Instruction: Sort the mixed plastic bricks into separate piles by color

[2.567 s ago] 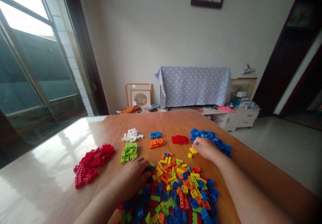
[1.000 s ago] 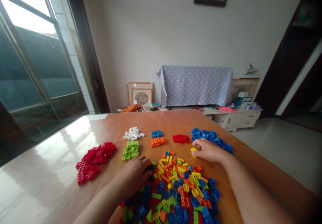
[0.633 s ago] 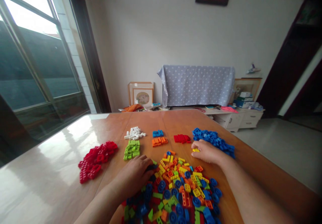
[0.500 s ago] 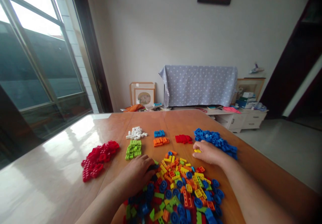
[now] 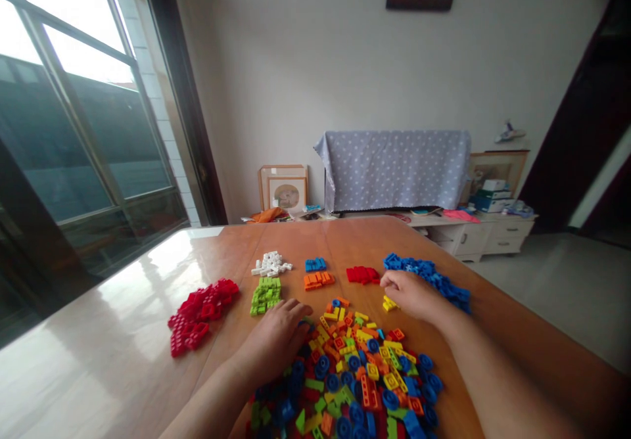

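Observation:
My left hand (image 5: 283, 330) rests at the left edge of a heap of mixed toy building bricks (image 5: 357, 376). Its fingers reach forward over the bricks, apart from the thumb, with the tips partly hidden. To the right, my right hand (image 5: 407, 292) hovers just above a few yellow bricks (image 5: 389, 303) on the table. Its fingers are curled in close to the thumb, and no brick shows in them. Red flat bricks (image 5: 362, 275) lie just left of its fingertips, and a blue brick pile (image 5: 426, 275) lies behind it.
Sorted groups stand on the wooden table (image 5: 355, 234): dark red bricks (image 5: 202, 314), white bricks (image 5: 271, 264), lime green bricks (image 5: 266, 296), small blue bricks (image 5: 315, 265) and orange bricks (image 5: 318, 280). Beyond the table is a low white cabinet (image 5: 476, 238) with a cloth-covered object (image 5: 394, 169).
My right hand has lifted a little off the yellow bricks, which were between its fingers and now lie on the table. My left hand has barely moved. The view has shifted slightly.

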Available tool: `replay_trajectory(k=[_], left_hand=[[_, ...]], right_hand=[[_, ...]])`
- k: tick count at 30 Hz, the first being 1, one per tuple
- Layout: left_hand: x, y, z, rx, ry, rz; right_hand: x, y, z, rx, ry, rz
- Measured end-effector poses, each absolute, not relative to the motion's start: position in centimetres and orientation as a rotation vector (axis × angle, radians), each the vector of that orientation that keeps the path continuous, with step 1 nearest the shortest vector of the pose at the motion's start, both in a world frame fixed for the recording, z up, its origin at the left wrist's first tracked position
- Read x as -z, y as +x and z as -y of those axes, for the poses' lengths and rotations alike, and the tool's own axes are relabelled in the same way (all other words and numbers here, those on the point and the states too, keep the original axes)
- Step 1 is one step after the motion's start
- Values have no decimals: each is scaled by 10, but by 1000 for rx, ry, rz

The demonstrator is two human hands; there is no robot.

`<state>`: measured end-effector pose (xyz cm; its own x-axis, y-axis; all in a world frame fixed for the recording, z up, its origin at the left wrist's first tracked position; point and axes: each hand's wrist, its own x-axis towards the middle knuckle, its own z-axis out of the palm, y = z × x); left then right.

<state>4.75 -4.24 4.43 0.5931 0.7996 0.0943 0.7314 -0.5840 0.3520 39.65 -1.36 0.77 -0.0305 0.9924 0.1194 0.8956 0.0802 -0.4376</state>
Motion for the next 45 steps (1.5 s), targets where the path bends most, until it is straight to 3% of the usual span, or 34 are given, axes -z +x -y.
replay_trajectory(k=[9,16,31,37,45], left_hand=[[-62,61,56,-261,2564,-1363],[-44,57,45,-359,2601,-1281],[-60,67,30,-233,2643,-1239],[-40,89,18,-259,2613,-1368],[-19,100,10,-313,2515,-1536]], right_hand=[[15,420,7,-431,-1989,1955],[11,414,8,-430,-1926,2028],[4,385,13,-332,-1861,2153],[6,364,16,-673,-1616,2135],[8,373,12,-747,-1711,1927]])
